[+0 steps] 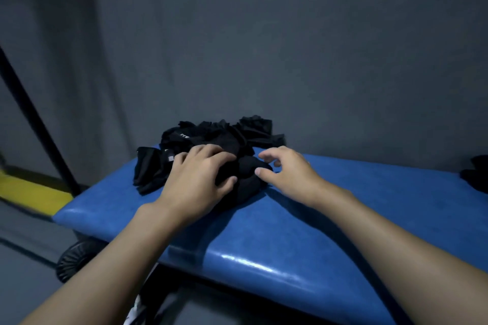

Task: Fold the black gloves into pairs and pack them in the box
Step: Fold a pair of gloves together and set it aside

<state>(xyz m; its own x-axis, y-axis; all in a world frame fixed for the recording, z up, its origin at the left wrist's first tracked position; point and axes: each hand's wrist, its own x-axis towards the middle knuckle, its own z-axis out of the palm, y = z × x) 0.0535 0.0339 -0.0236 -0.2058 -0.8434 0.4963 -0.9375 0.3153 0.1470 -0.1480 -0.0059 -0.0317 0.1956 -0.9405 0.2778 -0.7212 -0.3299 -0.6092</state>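
A loose pile of black gloves (pixel 224 137) lies at the far left end of a blue padded bench (pixel 290 232). My left hand (pixel 198 177) presses down on a black glove (pixel 245 179) at the front of the pile, fingers curled over it. My right hand (pixel 287 169) hovers just right of that glove with fingers apart, its thumb touching the glove's edge. No box is in view.
More black fabric (pixel 475 174) sits at the bench's right edge. A grey wall stands close behind. A black pole (pixel 34 119) slants at the left beside a yellow strip (pixel 29 192) on the floor. A black wheel (pixel 76 258) shows under the bench.
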